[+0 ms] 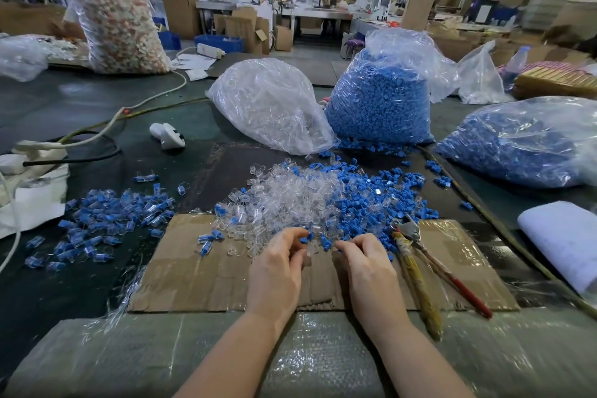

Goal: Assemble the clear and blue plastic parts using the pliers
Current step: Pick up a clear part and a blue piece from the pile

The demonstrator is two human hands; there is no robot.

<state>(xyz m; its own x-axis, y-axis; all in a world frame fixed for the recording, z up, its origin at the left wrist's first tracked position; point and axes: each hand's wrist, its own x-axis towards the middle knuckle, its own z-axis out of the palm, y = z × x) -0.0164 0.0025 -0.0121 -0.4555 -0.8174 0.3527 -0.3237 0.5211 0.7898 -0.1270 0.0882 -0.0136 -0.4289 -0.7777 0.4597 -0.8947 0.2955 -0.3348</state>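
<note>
Both hands are low over the cardboard sheet point(210, 281) at the near edge of the tabletop point(80, 100). The left hand point(277, 265) has its fingers curled, pinching a small blue part point(305, 238) at the tips. The right hand point(365, 263) is curled too, fingertips drawn together at the edge of the pile; it looks to be nipping something small, though the piece itself is too tiny to make out. Between the two hands sits a clear part point(310, 250), right against the left fingers.

Just beyond the hands, a loose heap of clear parts point(284, 200) runs into a heap of blue parts point(371, 197). The pliers point(426, 271) lie untouched on the cardboard just right of the right hand, jaws toward the heap. Off to the left, a scatter of joined clear-and-blue pieces point(106, 220). Farther back stand a bag of clear parts point(271, 103) and a bag of blue parts point(381, 100), touching.
</note>
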